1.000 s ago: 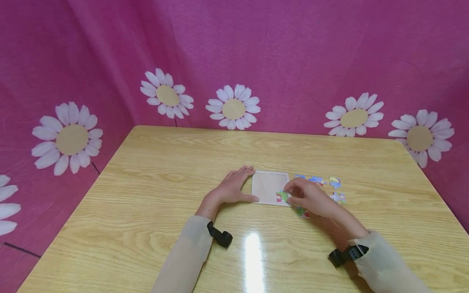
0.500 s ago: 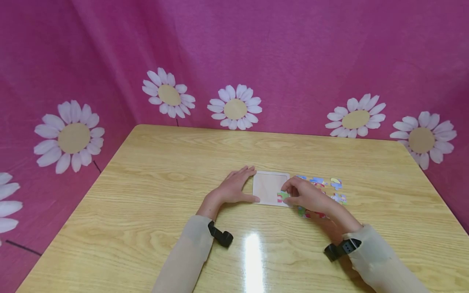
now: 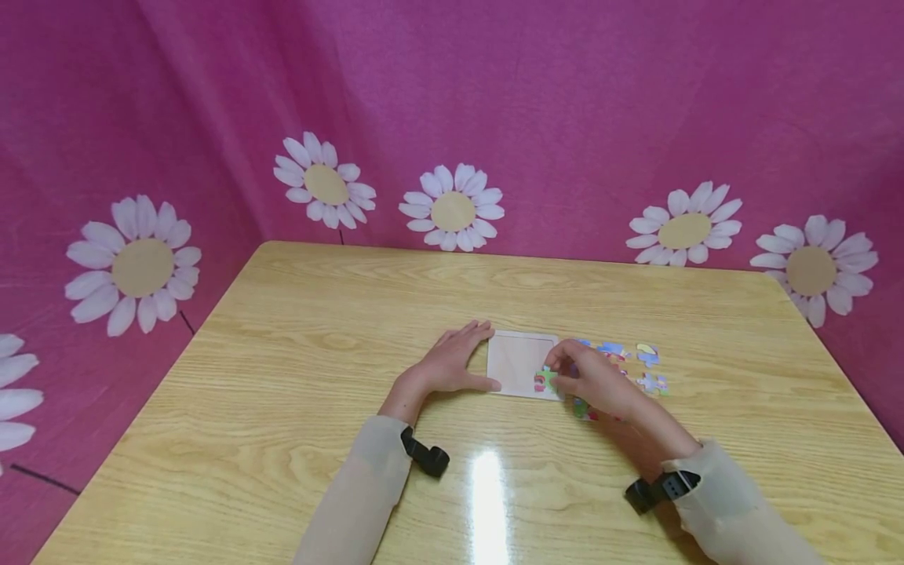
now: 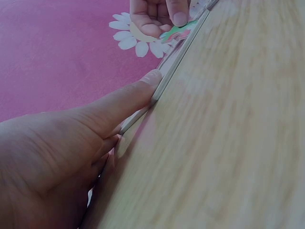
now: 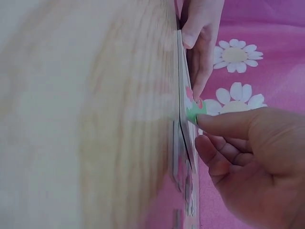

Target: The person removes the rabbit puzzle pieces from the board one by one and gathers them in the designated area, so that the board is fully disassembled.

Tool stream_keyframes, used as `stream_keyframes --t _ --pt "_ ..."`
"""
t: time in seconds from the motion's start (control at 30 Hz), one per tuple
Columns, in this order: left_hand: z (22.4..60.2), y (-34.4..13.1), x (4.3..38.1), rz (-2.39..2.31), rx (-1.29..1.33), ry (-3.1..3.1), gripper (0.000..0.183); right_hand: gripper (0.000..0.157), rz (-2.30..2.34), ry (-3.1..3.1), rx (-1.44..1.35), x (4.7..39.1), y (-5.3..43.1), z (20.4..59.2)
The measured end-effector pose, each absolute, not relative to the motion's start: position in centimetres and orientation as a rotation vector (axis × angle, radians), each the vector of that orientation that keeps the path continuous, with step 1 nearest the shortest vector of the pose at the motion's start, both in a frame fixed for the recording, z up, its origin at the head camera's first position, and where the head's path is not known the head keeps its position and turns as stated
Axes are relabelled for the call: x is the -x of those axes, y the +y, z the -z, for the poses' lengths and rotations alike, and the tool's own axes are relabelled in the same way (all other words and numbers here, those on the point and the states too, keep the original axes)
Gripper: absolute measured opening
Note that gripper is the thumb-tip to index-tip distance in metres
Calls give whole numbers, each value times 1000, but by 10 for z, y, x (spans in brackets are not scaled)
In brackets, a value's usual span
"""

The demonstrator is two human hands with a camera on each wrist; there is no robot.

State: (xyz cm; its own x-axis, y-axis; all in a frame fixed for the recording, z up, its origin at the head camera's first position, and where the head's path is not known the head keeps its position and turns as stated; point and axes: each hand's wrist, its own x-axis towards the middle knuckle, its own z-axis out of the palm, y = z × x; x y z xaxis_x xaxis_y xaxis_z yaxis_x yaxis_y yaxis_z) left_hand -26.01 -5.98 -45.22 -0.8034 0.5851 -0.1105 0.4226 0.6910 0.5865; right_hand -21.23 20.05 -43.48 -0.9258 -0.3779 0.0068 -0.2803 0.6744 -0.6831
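Observation:
A pale square puzzle tray [image 3: 510,361] lies flat in the middle of the table. My left hand [image 3: 455,361] spans its left side, thumb resting on the near corner and straight fingers at the far corner. In the left wrist view the thumb [image 4: 138,90] lies along the tray's rim. At the tray's near right corner my right hand [image 3: 596,380] pinches a green and red puzzle piece [image 3: 542,381] between thumb and fingers. The right wrist view shows that piece [image 5: 193,109] tilted under the thumb, close to the tray's surface; whether it touches is unclear.
Several loose puzzle pieces [image 3: 647,355] lie right of the tray, partly hidden by the right hand. The wooden table [image 3: 318,329] reaches back to a pink curtain [image 3: 537,118] with daisies. Each wrist carries a black strap with a camera [image 3: 427,459].
The right hand has shifted only slightly at the tray's near right corner, still pinching the puzzle piece, which has turned a little. The left hand keeps its place on the tray.

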Motion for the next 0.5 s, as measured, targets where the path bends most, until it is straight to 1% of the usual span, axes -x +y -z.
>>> stream_keyframes --t 0.5 --pt "453 -60 260 -790 -790 2616 94 12 1135 2855 565 207 199 438"
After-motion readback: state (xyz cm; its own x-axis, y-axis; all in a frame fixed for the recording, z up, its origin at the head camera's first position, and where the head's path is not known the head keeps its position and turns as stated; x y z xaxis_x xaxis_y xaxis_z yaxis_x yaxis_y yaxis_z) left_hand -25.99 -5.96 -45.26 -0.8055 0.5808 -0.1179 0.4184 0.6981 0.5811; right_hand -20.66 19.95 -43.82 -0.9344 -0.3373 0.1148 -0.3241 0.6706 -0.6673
